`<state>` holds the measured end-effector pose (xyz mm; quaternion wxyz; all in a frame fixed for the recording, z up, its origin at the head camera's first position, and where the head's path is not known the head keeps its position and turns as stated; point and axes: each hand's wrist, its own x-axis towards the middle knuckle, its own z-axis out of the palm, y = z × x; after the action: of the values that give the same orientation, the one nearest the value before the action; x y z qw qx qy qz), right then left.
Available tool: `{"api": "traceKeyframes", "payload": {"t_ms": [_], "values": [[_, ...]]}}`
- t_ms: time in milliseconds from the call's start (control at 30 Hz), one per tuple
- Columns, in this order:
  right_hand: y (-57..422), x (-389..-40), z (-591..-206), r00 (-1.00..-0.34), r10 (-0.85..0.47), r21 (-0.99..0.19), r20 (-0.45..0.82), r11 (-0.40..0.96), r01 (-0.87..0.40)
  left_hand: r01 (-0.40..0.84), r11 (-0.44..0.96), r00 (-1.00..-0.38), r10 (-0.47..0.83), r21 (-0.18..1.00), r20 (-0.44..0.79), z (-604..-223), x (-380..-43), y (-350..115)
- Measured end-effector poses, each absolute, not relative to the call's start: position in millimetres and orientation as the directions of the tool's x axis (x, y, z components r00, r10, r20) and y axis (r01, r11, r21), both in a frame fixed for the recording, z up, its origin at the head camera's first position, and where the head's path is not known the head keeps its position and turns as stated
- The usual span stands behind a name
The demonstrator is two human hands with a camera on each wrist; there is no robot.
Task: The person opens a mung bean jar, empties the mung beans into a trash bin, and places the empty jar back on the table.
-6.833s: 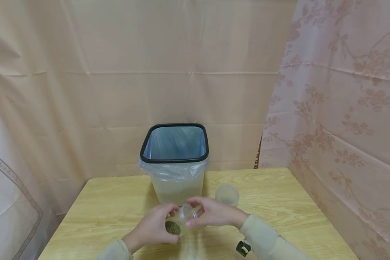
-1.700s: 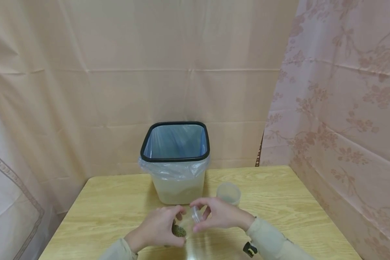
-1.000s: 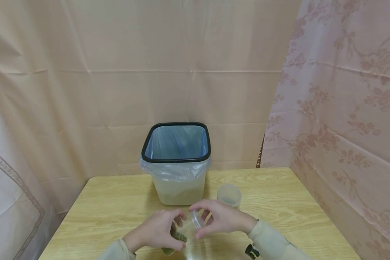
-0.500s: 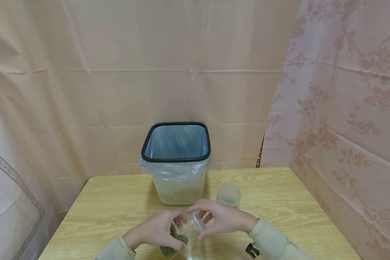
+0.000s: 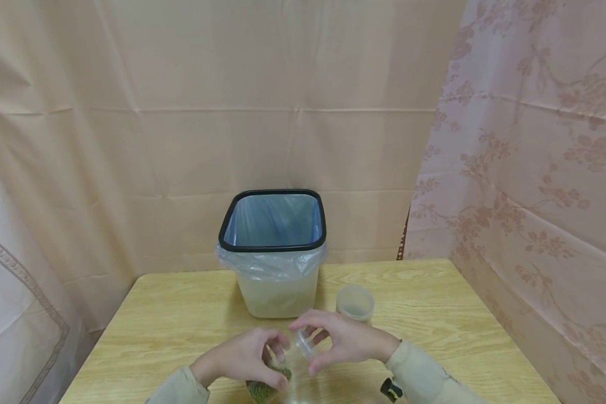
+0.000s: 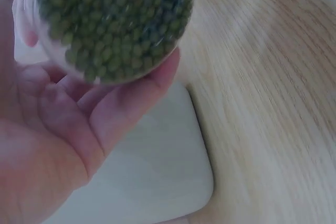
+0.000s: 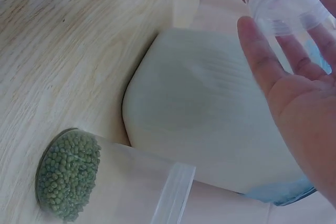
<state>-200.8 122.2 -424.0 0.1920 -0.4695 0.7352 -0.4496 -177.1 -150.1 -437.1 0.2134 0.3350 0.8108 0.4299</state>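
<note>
A beige curtain (image 5: pixel 207 123) is spanning the rear, with long creases crossing it. At right, a pink floral curtain (image 5: pixel 545 185) is overlapping or meeting it along a slanting edge, where a narrow dark patterned strip (image 5: pixel 402 241) is showing. At left, a white cloth (image 5: pixel 10 314) is hanging with a decorative band. Light is glinting on the wood-grain tabletop (image 5: pixel 182 306).

I'm standing by a small curtained-off nook, looking homely, though I can't tell what building is surrounding it. A beige curtain (image 5: pixel 207 146) is hanging behind the desk (image 5: pixel 409 289), pink floral cloth (image 5: pixel 535 174) is closing off the right side, and whitish fabric (image 5: pixel 5 342) is draping down on the left. A household-style waste bin (image 5: pixel 283 297) is standing on the wood-grained top, wearing a plastic liner (image 5: pixel 275 265).
</note>
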Motion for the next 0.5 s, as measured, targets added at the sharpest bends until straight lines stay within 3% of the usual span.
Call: {"api": "traceKeyframes", "payload": {"t_ms": [100,233,367,500], "values": [[123,-200,-425,-0.524,-0.843,-0.847,0.121,0.187,-0.497,0.414,0.47,-0.736,0.677,0.78,-0.017,-435,-173,-148],[124,-201,-426,-0.622,-0.782,-0.877,0.04,0.271,-0.396,0.536,0.594,-0.786,0.611,0.6,0.097,-434,-170,-143],[124,-201,-427,-0.673,-0.739,-0.882,-0.044,0.345,-0.322,0.604,0.669,-0.786,0.59,0.434,0.185,-434,-167,-139],[123,-199,-427,-0.692,-0.717,-0.865,-0.079,0.394,-0.31,0.641,0.683,-0.766,0.597,0.351,0.239,-435,-164,-137]]}}
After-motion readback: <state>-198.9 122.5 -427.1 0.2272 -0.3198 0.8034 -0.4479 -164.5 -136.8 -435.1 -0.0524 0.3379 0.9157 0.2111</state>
